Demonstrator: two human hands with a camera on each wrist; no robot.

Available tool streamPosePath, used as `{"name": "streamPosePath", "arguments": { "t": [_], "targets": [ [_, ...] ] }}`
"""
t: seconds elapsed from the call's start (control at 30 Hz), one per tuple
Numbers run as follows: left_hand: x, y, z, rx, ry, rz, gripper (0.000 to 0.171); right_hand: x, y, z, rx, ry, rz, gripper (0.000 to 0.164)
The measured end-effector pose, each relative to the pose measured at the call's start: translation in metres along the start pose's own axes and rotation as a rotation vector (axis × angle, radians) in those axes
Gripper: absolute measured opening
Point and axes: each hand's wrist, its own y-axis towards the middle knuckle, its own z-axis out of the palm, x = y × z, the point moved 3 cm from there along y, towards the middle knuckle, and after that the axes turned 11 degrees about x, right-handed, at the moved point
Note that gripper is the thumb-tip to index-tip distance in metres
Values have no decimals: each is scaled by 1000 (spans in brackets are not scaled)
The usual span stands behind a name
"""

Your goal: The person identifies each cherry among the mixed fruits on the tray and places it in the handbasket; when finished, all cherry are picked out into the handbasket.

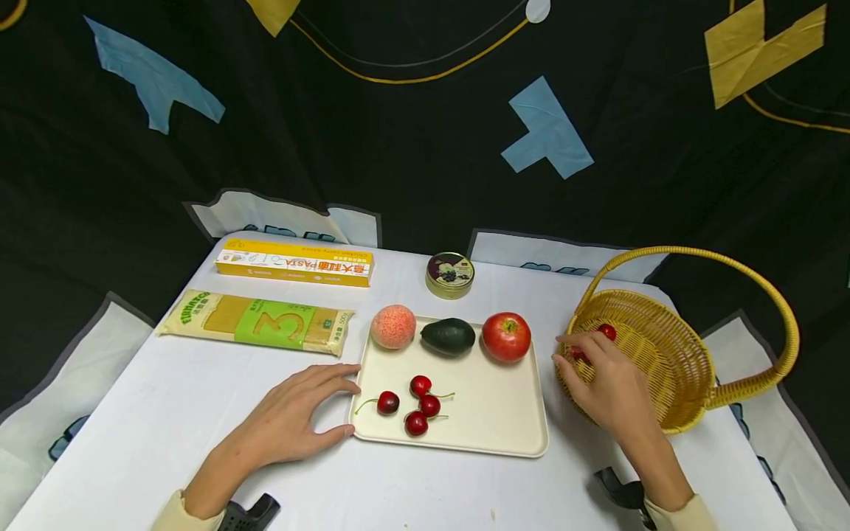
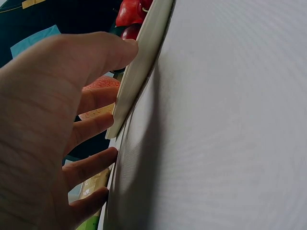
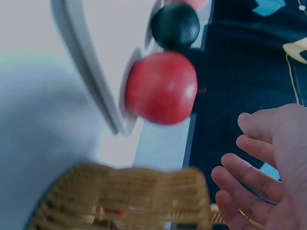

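My left hand [image 1: 299, 413] touches the left edge of a cream tray [image 1: 485, 428], fingers spread and thumb at the rim. On the tray lie several dark red cherries [image 1: 429, 405], a speckled pink-orange round fruit [image 1: 394, 327], a dark green avocado [image 1: 448, 337] and a red apple [image 1: 506, 337]. Over the near-left rim of a yellow wicker basket [image 1: 690, 354] hangs my right hand [image 1: 607, 380]. Its fingers are loosely bent and apart, with nothing between them in the right wrist view. Inside the basket, red cherries [image 1: 607, 332] show beside the hand, partly hidden by it.
A yellow and white pasta box [image 1: 295, 262] and a bag of noodles [image 1: 259, 322] lie at the back left of the white table. Behind the tray stands a round tin [image 1: 449, 275]. The basket's tall handle [image 1: 786, 324] arches over its right side.
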Motion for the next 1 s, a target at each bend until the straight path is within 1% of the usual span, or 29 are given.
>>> {"name": "streamPosePath", "arguments": {
  "t": [0.27, 0.47, 0.73, 0.87, 1.0],
  "targets": [
    [1, 0, 0, 4, -5, -6, 46, 28, 3, 20, 13, 27, -132, 36],
    [1, 0, 1, 10, -5, -8, 46, 47, 2, 38, 43, 60, -232, 33],
    [1, 1, 1, 14, -6, -9, 46, 72, 3, 61, 166, 103, -294, 29],
    [1, 2, 2, 17, -4, -7, 46, 85, 5, 70, 199, 107, -336, 28],
    [1, 2, 1, 17, 3, -7, 47, 97, 10, 76, 229, 122, -356, 28]
  ]
}}
